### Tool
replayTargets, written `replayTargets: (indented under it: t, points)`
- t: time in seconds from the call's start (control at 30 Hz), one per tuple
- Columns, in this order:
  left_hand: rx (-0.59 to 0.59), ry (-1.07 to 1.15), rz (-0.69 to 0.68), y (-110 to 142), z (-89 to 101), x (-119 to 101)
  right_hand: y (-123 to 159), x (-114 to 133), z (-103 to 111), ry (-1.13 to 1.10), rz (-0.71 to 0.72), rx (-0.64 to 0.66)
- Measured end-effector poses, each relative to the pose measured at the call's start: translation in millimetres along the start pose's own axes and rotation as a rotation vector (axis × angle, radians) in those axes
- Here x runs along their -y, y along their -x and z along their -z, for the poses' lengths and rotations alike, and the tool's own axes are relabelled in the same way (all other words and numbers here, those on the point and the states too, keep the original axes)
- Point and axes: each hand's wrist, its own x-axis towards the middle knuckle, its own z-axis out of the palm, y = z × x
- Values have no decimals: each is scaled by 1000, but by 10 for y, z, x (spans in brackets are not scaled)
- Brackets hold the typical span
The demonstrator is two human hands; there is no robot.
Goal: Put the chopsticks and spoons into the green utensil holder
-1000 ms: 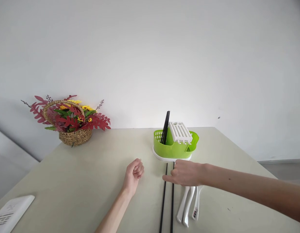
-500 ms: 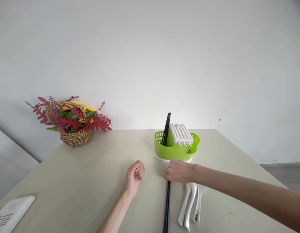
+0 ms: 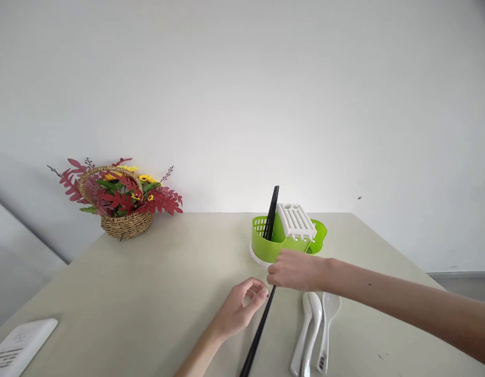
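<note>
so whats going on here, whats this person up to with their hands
The person's right hand grips a pair of black chopsticks near the far end. The left hand is curled right beside them; whether it touches them is hard to tell. Just beyond, other chopsticks stand in a green holder. Three white spoons lie to the right of the gripped pair.
</note>
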Motion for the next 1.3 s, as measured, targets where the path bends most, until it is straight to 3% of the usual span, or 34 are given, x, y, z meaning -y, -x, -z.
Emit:
replayTargets:
  t: [0.1, 0.17, 0.33, 0.4, 0.53, 0.67, 0.8, 1.3]
  points:
    - [145, 75, 34, 21, -68, -7, 60, -78, 163, -35, -56, -23]
    - [170, 97, 53, 30, -107, 9, 99, -134, 283, -61, -101, -44]
    - [82, 76, -20, 50, -156, -21, 214, -262, 627, -157, -126, -266]
    - [50, 58, -63, 62, -159, -53, 256, -278, 754, -331, -126, -331]
    - [18, 50, -115, 86, -165, -81, 276, -188, 917, -716, -201, -317]
    - [9, 36, -138, 105, -167, -83, 223, -14, 953, -908, -257, -346]
    - [20, -52, -146, 123, -145, -111, 189, 89, 935, -953, -226, -388]
    - [70, 9, -37, 97, -155, 27, 246, 16, 781, -1028, -251, -425]
